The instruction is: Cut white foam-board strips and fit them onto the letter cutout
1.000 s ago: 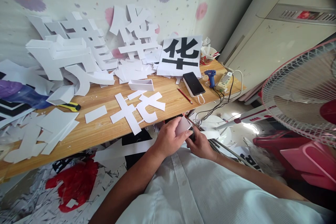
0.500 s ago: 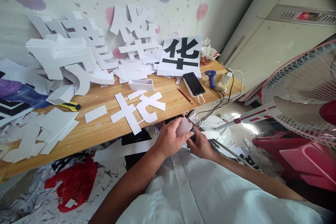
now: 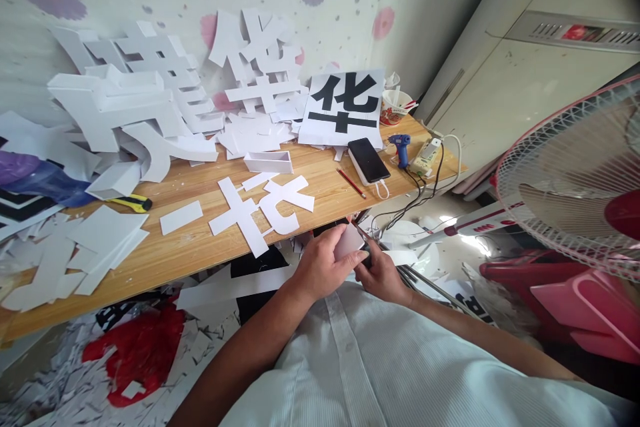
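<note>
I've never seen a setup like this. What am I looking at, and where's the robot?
There's no robot here: these are a person's own bare hands, all seen by one camera worn on the head, looking forward and down. The left hand holds a small pale piece, thumb across it. The right hand is close beside it, near something dark that is mostly hidden. On the wooden table lie flat white cut-outs, a red pencil, a black smartphone, a blue glue gun and a yellow-and-black utility knife. Behind them are raised white characters and a sheet with a black printed character.
</note>
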Demonstrator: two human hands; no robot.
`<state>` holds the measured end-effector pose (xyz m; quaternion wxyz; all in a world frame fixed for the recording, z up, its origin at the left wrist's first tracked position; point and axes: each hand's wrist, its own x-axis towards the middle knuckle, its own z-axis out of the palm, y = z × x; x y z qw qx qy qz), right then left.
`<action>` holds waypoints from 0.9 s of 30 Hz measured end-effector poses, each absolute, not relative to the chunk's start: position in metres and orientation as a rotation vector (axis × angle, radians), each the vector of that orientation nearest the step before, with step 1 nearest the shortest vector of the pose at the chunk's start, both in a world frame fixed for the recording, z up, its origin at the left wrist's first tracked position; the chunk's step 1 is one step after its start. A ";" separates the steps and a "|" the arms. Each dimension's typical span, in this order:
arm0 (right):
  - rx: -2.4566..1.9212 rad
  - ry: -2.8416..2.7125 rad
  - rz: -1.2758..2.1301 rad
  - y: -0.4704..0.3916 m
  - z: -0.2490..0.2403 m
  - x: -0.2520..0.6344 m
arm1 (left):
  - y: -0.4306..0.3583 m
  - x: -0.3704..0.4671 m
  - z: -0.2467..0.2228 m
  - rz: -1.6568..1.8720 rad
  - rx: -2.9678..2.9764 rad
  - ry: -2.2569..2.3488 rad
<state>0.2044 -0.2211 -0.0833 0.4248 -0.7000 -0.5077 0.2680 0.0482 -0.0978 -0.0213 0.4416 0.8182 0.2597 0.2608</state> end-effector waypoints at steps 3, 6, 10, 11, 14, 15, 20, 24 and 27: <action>-1.767 -1.268 0.672 -0.220 -0.084 0.205 | -0.098 0.048 -0.022 0.645 2.040 0.647; -1.772 -1.265 0.691 -0.220 -0.085 0.205 | -0.098 0.048 -0.024 0.651 2.059 0.651; -1.773 -1.241 0.688 -0.221 -0.087 0.204 | -0.098 0.047 -0.024 0.643 2.065 0.650; -1.772 -1.235 0.680 -0.221 -0.086 0.204 | -0.098 0.047 -0.023 0.640 2.059 0.652; -1.757 -1.243 0.666 -0.220 -0.085 0.204 | -0.097 0.047 -0.023 0.645 2.047 0.652; -1.751 -1.255 0.661 -0.219 -0.084 0.204 | -0.097 0.047 -0.023 0.650 2.048 0.651; -1.757 -1.297 0.665 -0.217 -0.080 0.203 | -0.098 0.046 -0.027 0.664 2.079 0.664; -1.760 -1.292 0.685 -0.217 -0.081 0.203 | -0.098 0.045 -0.028 0.678 2.089 0.669; -1.767 -1.267 0.701 -0.217 -0.081 0.202 | -0.097 0.045 -0.027 0.666 2.084 0.662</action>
